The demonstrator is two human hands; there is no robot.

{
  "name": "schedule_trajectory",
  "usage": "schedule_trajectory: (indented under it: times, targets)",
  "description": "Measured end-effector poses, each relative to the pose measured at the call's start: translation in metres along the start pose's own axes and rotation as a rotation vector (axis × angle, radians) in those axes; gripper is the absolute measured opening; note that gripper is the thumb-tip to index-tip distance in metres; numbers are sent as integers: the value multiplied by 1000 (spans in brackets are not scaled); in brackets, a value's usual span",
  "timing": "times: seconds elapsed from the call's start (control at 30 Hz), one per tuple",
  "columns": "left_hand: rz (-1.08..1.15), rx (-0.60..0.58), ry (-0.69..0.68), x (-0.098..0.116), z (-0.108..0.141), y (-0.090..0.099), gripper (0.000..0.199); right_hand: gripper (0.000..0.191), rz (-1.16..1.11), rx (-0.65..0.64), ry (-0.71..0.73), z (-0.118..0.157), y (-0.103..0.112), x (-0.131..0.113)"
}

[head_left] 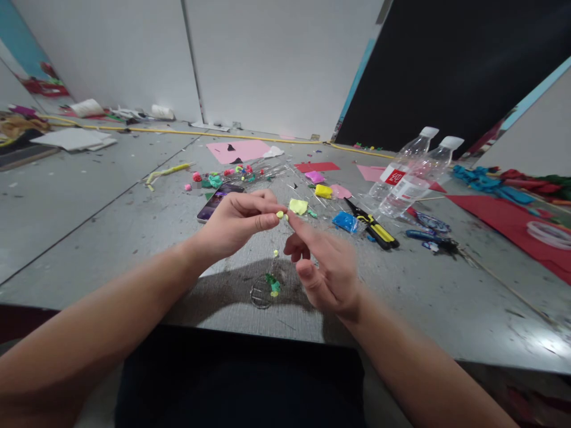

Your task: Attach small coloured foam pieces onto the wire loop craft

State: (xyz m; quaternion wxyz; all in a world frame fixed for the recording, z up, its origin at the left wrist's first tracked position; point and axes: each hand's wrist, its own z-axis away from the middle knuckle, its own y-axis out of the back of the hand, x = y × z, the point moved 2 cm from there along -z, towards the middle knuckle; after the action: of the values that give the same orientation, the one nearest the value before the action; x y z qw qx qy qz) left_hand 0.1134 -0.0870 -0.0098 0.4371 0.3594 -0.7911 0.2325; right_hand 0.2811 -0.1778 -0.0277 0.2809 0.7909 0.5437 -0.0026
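Observation:
My left hand (238, 223) is closed in a pinch, thumb against fingers, on a small pale yellow clay piece (280, 214). The index fingertip of my right hand (328, 261) reaches the edge of this piece; its thumb stands apart and its other fingers are partly curled. Below the hands, a coiled wire ring (260, 294) lies on the table beside a green clay bit (273, 282) with yellow dots near it. A flattened pale yellow clay lump (298, 207) sits just beyond my fingertips.
Behind my left hand lies a phone (207, 209). To the right are a blue clay packet (345, 222), yellow-black pliers (379, 232) and two clear bottles (408, 172). Farther back are a yellow clay packet (323, 191), pink paper (236, 151) and several thin wires.

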Motion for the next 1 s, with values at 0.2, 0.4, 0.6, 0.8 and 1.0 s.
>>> schedule_trajectory:
  times: [0.2, 0.4, 0.6, 0.8, 1.0]
  targets:
    - [-4, 12, -2, 0, 1, 0, 10, 58, -3, 9, 10, 0, -2, 1]
    - [-45, 34, -14, 0, 0, 0, 8, 58, 17, 1, 11, 1, -3, 3]
    - [-69, 46, -20, 1, 0, 0, 11, 58, 34, -11, 15, 2, -3, 5]
    - [-73, 44, -25, -1, 0, 1, 8, 59, 62, -22, 25, 1, -3, 5]
    - [-54, 59, -36, -2, 0, 2, 8, 59, 64, -23, 10, 1, -4, 5]
